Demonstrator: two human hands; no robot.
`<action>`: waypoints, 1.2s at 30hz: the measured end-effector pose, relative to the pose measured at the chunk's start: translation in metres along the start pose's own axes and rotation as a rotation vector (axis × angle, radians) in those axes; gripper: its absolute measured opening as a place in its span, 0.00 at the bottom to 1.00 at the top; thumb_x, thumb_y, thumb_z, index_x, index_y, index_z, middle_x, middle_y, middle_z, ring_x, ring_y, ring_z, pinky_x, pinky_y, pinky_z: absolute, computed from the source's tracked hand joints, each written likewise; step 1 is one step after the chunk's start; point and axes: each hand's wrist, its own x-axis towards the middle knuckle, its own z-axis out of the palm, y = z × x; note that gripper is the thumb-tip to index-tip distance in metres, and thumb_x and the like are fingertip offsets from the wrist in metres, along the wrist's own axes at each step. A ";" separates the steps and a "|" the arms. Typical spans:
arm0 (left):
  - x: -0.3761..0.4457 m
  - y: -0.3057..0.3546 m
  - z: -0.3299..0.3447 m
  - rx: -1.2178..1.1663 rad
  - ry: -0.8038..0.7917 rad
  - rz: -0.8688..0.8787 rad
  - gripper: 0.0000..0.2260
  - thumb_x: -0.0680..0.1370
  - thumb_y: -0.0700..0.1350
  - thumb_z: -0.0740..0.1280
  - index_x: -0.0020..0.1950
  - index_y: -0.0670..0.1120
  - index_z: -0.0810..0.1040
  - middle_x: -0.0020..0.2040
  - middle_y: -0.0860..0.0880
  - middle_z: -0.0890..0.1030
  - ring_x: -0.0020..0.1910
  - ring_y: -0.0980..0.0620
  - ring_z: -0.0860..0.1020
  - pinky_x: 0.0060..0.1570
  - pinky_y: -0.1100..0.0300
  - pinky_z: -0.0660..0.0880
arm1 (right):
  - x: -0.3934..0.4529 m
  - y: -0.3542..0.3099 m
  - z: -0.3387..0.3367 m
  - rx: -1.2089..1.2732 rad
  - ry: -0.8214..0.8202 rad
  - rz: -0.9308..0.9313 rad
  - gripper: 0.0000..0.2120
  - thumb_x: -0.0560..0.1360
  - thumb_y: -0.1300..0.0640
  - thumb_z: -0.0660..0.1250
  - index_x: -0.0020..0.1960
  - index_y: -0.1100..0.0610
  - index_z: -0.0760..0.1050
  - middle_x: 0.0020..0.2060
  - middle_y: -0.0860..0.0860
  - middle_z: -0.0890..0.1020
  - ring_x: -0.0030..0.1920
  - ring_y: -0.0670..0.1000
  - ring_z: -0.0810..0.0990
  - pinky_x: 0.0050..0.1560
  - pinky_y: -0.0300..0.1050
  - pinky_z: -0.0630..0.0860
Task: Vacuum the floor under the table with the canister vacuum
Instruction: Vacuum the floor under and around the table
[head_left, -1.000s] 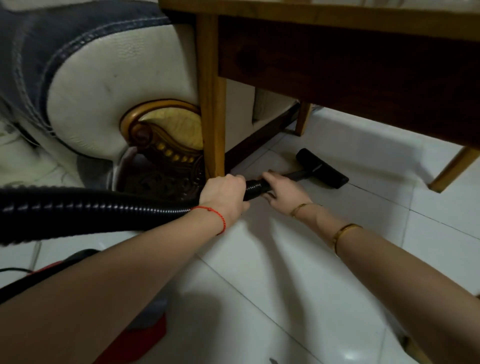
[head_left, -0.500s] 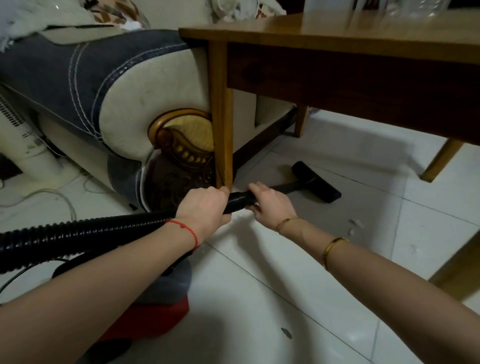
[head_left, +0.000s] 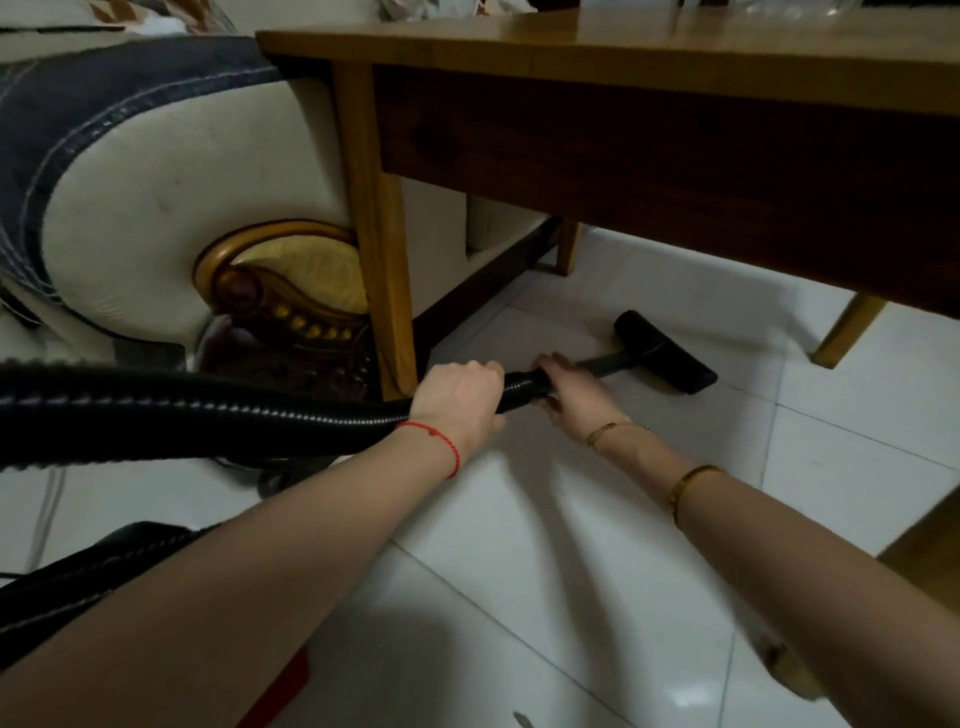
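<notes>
A black ribbed vacuum hose (head_left: 208, 410) runs in from the left edge to a short black wand and a flat black floor nozzle (head_left: 662, 356). The nozzle lies on the white tiled floor (head_left: 597, 571) under the wooden table (head_left: 649, 52). My left hand (head_left: 457, 397) grips the hose close to the table's front left leg (head_left: 382, 270). My right hand (head_left: 574, 397) grips the hose end where it joins the wand. The canister body (head_left: 280, 680) shows only as a red edge below my left forearm.
A cream and dark blue sofa arm (head_left: 156, 182) with a carved wooden base stands right behind the front left leg. Two more table legs (head_left: 849, 330) stand at the back and right. Another wooden piece (head_left: 930, 551) juts in at the right edge.
The view has tilted and moved closer, so hands and nozzle sit lower in the frame. Both hands keep their grip on the hose; the nozzle stays under the table.
</notes>
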 end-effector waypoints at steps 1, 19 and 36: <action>0.010 0.006 0.001 -0.012 -0.004 0.006 0.16 0.77 0.50 0.66 0.60 0.44 0.71 0.51 0.45 0.80 0.47 0.45 0.81 0.38 0.57 0.70 | 0.003 0.012 -0.002 0.000 -0.009 0.017 0.10 0.77 0.55 0.64 0.56 0.56 0.69 0.52 0.54 0.73 0.47 0.56 0.75 0.42 0.44 0.67; 0.066 0.049 0.015 -0.087 -0.006 0.085 0.15 0.77 0.50 0.66 0.59 0.43 0.72 0.51 0.44 0.79 0.48 0.44 0.80 0.39 0.57 0.69 | 0.006 0.080 -0.017 -0.010 -0.053 0.113 0.10 0.77 0.56 0.64 0.58 0.56 0.69 0.54 0.54 0.74 0.51 0.56 0.76 0.49 0.43 0.68; -0.058 -0.052 -0.010 0.018 0.017 0.075 0.14 0.77 0.52 0.65 0.58 0.47 0.71 0.47 0.48 0.80 0.42 0.49 0.80 0.36 0.57 0.74 | -0.041 -0.077 0.011 -0.192 0.161 -0.053 0.08 0.77 0.54 0.62 0.53 0.55 0.67 0.48 0.53 0.77 0.46 0.54 0.77 0.38 0.43 0.68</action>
